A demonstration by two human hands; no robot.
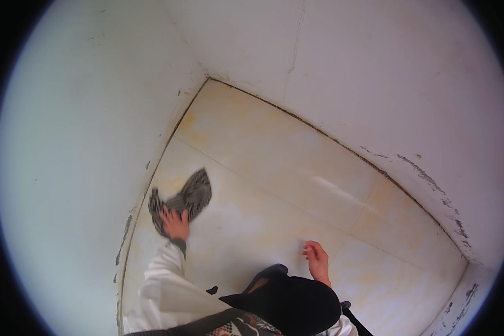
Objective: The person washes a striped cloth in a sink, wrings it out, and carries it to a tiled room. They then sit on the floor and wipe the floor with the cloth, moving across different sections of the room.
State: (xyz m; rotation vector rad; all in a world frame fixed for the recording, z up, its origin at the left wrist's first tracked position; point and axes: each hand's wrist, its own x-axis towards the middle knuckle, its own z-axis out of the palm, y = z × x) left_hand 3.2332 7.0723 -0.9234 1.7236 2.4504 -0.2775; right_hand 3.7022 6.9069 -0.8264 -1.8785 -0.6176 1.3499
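My left hand (176, 225) presses down on a crumpled dark striped cloth (196, 194) that lies on the pale, marbled tile floor (273, 185). Part of the cloth sticks up towards the left wall, and its far corner spreads away from my fingers. The hand and the cloth are slightly blurred. Off to the right, my right hand (318, 259) is held near my black-clad knee (296, 296). Its fingers are loosely bent and slightly apart, with nothing seen in them; I cannot tell whether they touch the floor.
A white left wall (80, 147) and a white far wall (340, 63) meet in a corner ahead. Dark gaps run along their bases. Peeling paint (424, 172) marks the lower far wall. A short wall (458, 308) stands at the lower right.
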